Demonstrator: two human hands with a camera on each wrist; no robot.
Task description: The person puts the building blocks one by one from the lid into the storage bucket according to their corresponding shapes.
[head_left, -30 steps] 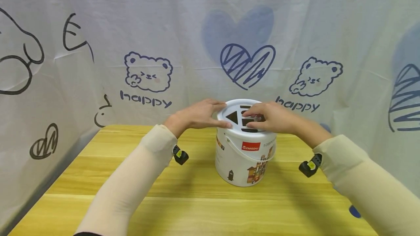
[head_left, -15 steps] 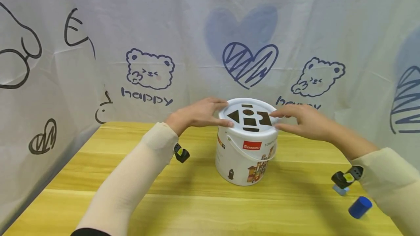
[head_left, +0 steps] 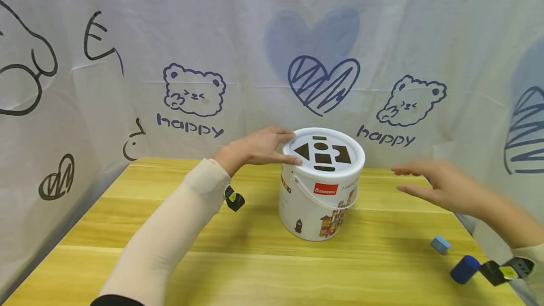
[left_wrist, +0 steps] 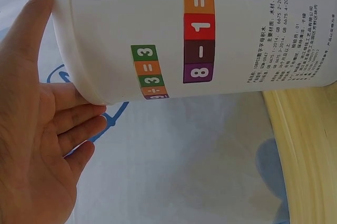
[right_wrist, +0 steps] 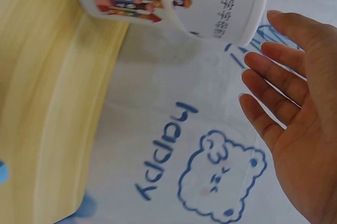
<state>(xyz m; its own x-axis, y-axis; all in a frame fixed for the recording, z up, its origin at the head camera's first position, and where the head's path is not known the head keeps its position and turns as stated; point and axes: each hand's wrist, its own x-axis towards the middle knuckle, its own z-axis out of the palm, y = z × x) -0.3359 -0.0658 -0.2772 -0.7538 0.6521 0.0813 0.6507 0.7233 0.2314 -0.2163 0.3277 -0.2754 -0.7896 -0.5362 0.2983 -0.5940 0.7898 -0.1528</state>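
A white toy-block bucket (head_left: 312, 207) with a wire-like handle stands upright on the table, near the middle of the head view. Its lid (head_left: 312, 148) has several dark shaped cut-outs, among them a triangle, a circle and a square. My left hand (head_left: 261, 148) rests against the lid's left edge, thumb and fingers spread along the rim. In the left wrist view, the fingers of this left hand (left_wrist: 37, 119) lie fairly straight beside the rim. To the right of the bucket, my right hand (head_left: 446, 185) is in the air with nothing in it, fingers extended and apart from the bucket.
On the right part of the wooden table (head_left: 255, 273) lie a dark blue cylinder block (head_left: 465, 269) and a small light blue block (head_left: 440, 244), near my right wrist. A white curtain (head_left: 255, 37) with bear and heart drawings hangs behind the table.
My right hand has moved from over the lid's cut-outs out to the right, away from the bucket. Both blue blocks now show beside the arm. My left hand stays at the rim.
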